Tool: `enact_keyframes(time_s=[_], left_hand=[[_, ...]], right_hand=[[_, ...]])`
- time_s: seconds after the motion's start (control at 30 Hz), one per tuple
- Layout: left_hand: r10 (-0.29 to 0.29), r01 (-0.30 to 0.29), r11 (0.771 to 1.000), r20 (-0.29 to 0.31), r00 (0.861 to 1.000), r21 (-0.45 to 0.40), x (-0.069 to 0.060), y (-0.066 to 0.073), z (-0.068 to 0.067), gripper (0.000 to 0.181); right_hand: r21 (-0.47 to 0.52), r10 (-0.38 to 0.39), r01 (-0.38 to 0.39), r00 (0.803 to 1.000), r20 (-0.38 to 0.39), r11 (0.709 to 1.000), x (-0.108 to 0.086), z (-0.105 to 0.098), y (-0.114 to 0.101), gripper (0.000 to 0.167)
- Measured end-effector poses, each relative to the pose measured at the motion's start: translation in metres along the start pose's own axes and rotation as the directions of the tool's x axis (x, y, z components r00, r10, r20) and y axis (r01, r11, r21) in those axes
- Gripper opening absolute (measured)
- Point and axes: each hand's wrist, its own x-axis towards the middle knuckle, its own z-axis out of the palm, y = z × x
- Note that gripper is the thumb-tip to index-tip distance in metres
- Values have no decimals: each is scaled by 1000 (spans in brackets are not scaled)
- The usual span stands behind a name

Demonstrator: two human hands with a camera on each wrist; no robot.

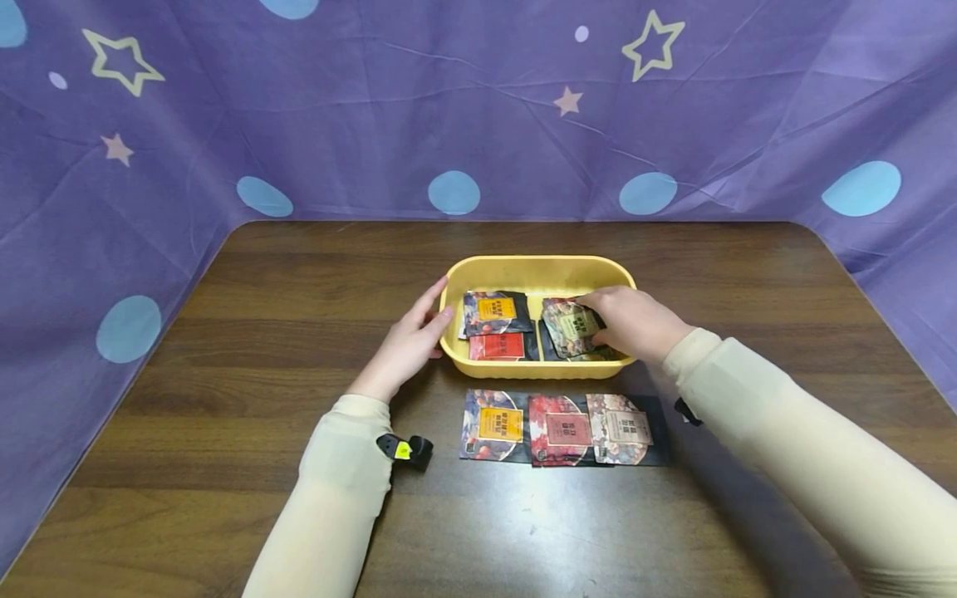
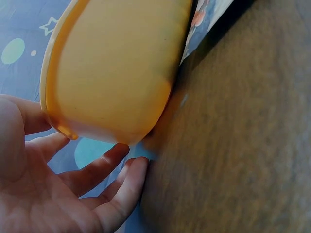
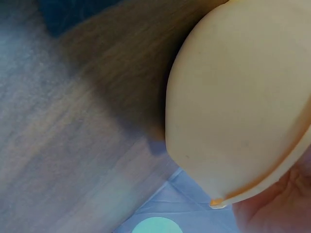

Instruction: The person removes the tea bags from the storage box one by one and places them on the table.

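A yellow bin (image 1: pixel 538 370) holds several flat packets in two groups. At its left end my left hand (image 1: pixel 399 349) touches the rim, fingers spread and loosely bent; the left wrist view shows this hand (image 2: pixel 73 179) against the outer wall of the bin (image 2: pixel 116 73). My right hand (image 1: pixel 639 320) reaches over the right end and pinches a packet with a green label (image 1: pixel 576 327) between thumb and fingers. An orange-label packet (image 1: pixel 496 310) lies over a red one (image 1: pixel 497 347) in the left part. The right wrist view hides the right fingertips behind the bin (image 3: pixel 233 107).
In front of the bin a row of packets lies on the wooden table (image 1: pixel 224 415): one with an orange label (image 1: pixel 499 424), a red one (image 1: pixel 566 429) and a pale one (image 1: pixel 626 428), overlapping. A purple curtain (image 1: pixel 508 133) hangs around the table's back and sides.
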Motion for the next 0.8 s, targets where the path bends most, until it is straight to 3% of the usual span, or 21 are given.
enact_keyframes(time_s=[0.5, 0.8], left_hand=[[-2, 3, 1000, 5, 1000, -7, 0, 1, 0, 56], [0, 0, 1000, -12, 1000, 4, 1, -1, 1, 56]], right_hand=[[-68, 0, 0, 1000, 3, 998, 5, 2, -2, 58], [-2, -13, 13, 991, -132, 1000, 0, 7, -1, 54]])
